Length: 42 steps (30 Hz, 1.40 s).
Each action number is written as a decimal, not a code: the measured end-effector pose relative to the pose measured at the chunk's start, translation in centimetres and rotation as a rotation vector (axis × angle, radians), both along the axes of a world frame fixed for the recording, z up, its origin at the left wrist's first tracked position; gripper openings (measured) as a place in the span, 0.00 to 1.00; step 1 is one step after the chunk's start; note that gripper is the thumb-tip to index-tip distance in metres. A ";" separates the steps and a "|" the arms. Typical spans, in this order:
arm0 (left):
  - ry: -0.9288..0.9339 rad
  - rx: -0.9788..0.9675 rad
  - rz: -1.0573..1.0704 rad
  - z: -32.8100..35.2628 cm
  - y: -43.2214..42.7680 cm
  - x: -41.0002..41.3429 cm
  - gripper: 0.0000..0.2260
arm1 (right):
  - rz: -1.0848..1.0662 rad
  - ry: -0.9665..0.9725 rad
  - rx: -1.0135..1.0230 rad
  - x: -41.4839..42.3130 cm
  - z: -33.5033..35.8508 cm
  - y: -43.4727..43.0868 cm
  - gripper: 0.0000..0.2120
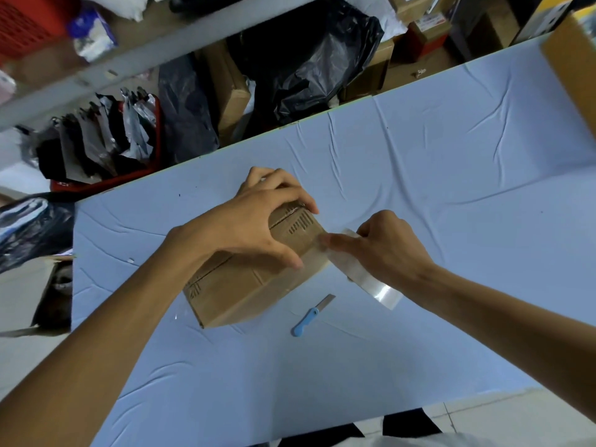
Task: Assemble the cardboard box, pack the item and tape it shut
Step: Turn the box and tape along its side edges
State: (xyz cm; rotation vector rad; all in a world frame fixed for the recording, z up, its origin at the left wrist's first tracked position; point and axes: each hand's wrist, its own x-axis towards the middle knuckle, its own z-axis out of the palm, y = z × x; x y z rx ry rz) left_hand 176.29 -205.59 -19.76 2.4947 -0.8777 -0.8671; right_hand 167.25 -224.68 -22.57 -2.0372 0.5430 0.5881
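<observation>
Table (451, 188): covered in wrinkled pale-blue cloth. The far edge runs diagonally, and the left edge lies near the box's left end. Broad bare cloth lies to the right and toward the near edge.

Box (245, 285): brown cardboard, flaps closed, centre seam showing. It lies on the cloth left of the table's middle, well in from the far and near edges.

Left hand (258, 217): grips the box's far end, fingers curled over the top, thumb on the near face.

Right hand (387, 243): pinches the tape, forefinger stretched onto the box's right edge.

Tape (374, 282): a clear strip, one end at the box's right edge, the rest hanging free under the right wrist.

Knife (311, 316): blue handle, blade out, on the cloth just beside the box's near right corner, apart from it.

Beyond the far edge: black bags (309, 53), a red basket (158, 124).
</observation>
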 end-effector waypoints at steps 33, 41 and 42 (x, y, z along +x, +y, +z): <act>-0.203 -0.134 0.095 -1.6 0.4 3.5 0.27 | -0.096 -0.070 0.036 1.3 0.2 -2.7 0.31; -0.191 -0.116 0.073 -1.6 0.4 3.6 0.25 | -0.056 0.030 0.149 0.1 -0.9 -3.6 0.30; -0.200 -0.112 0.068 -1.6 0.3 3.5 0.25 | -0.031 0.065 0.101 0.0 -1.2 -3.3 0.33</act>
